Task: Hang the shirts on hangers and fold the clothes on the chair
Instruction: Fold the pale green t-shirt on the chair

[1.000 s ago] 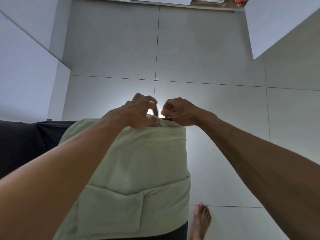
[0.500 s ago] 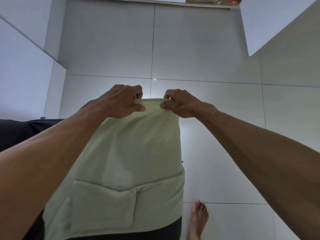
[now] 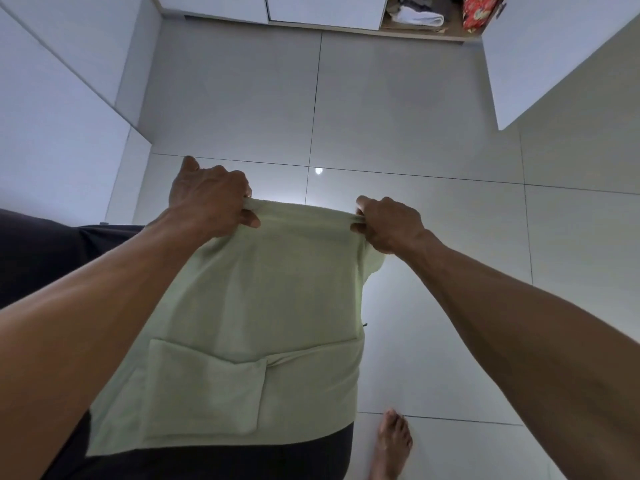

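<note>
Now the left hand [image 3: 211, 199] and right hand [image 3: 389, 223], close together a second ago, have spread apart, each pinching the far edge of the pale green garment [image 3: 252, 306] at frame centre, stretching it flat, probably for folding.

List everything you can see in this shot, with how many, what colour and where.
garment: one, pale green with a patch pocket, stretched out in the middle, top edge held at both corners
dark cloth: one, black, left edge
floor tiles: large, light grey, across the view
cabinet doors: white, along the top
folded white cloth: one, in the open shelf, top right
red patterned item: one, beside it
bare foot: one, bottom right
left hand: grips the garment's left corner
right hand: grips the right corner
</note>
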Action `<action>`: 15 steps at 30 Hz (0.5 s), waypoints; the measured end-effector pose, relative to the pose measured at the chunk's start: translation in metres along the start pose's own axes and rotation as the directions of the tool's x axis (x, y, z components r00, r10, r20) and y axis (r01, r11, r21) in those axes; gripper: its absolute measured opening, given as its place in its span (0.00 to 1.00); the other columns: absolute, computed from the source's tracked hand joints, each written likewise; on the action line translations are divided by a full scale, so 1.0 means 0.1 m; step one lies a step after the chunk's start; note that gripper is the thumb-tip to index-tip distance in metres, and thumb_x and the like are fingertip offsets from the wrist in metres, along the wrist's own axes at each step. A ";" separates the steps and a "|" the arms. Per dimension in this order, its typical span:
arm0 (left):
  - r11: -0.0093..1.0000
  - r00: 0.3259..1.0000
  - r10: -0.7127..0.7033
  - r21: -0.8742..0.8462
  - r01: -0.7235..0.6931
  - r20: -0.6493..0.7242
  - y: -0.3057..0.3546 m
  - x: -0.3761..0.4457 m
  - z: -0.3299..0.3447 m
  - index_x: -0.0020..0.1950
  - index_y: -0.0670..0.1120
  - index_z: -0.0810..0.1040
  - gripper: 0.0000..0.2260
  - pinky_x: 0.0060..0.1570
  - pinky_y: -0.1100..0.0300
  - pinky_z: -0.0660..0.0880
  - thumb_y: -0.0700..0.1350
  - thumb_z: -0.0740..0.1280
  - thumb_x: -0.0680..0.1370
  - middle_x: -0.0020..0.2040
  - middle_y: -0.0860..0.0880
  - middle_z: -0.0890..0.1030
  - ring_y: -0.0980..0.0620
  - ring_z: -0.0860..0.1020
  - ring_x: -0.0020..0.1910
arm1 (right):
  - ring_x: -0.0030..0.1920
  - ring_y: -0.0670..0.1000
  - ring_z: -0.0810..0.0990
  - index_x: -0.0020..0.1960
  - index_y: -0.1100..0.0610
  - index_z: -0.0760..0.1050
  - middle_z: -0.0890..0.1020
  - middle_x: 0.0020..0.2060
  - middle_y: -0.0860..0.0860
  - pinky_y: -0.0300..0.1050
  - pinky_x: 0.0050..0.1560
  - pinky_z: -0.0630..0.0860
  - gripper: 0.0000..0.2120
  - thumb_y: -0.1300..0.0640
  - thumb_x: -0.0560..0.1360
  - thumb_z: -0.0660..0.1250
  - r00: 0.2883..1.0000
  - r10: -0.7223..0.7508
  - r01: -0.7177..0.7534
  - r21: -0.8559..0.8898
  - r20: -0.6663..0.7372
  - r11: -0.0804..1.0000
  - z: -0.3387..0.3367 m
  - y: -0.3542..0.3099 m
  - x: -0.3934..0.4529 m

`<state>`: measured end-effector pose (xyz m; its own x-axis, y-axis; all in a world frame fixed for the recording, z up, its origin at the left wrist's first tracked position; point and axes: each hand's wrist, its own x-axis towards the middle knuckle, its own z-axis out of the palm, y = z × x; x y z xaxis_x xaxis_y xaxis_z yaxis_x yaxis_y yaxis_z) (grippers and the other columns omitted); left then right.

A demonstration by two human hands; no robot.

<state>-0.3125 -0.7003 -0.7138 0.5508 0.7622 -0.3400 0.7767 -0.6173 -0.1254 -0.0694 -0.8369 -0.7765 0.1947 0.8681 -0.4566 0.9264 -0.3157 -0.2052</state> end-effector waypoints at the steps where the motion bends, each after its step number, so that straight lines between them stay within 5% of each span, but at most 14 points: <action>1: 1.000 1.000 -0.021 0.006 0.021 -0.002 0.01 -0.03 -0.01 0.62 0.51 0.78 0.25 0.59 0.52 0.60 0.67 0.67 0.74 0.54 0.48 0.82 0.46 0.79 0.53 | 0.43 0.56 0.74 0.59 0.54 0.71 0.77 0.45 0.53 0.48 0.41 0.70 0.09 0.50 0.82 0.61 0.999 0.019 -0.019 0.001 -0.044 1.000 0.00 0.03 -0.02; 7: 0.994 0.994 -0.103 0.029 0.102 0.022 0.07 -0.06 0.02 0.62 0.51 0.77 0.21 0.63 0.51 0.61 0.62 0.69 0.75 0.56 0.47 0.81 0.45 0.78 0.56 | 0.58 0.58 0.74 0.59 0.55 0.72 0.66 0.35 0.49 0.49 0.42 0.67 0.08 0.57 0.81 0.59 0.989 0.076 -0.091 -0.122 -0.127 0.988 0.14 0.16 -0.02; 10: 0.991 0.991 -0.129 0.022 0.129 0.023 0.11 -0.02 0.06 0.61 0.51 0.77 0.19 0.64 0.52 0.61 0.60 0.69 0.75 0.55 0.46 0.80 0.45 0.78 0.56 | 0.61 0.58 0.73 0.58 0.55 0.73 0.69 0.39 0.50 0.49 0.42 0.65 0.07 0.59 0.80 0.63 0.986 0.111 -0.130 -0.157 -0.126 0.979 0.25 0.24 0.09; 15: 0.988 0.988 -0.153 0.000 0.153 0.026 0.14 0.03 0.15 0.60 0.52 0.78 0.18 0.63 0.51 0.61 0.58 0.71 0.74 0.53 0.47 0.81 0.44 0.78 0.56 | 0.46 0.57 0.79 0.52 0.57 0.77 0.80 0.44 0.54 0.45 0.41 0.72 0.03 0.60 0.80 0.64 0.989 0.122 -0.086 0.351 -0.082 0.932 0.47 0.30 0.21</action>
<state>-0.3043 -0.7095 -0.7312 0.4178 0.8422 -0.3408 0.8518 -0.4936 -0.1757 -0.0523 -0.8464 -0.8326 0.3324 0.8513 -0.4059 0.7336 -0.5039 -0.4560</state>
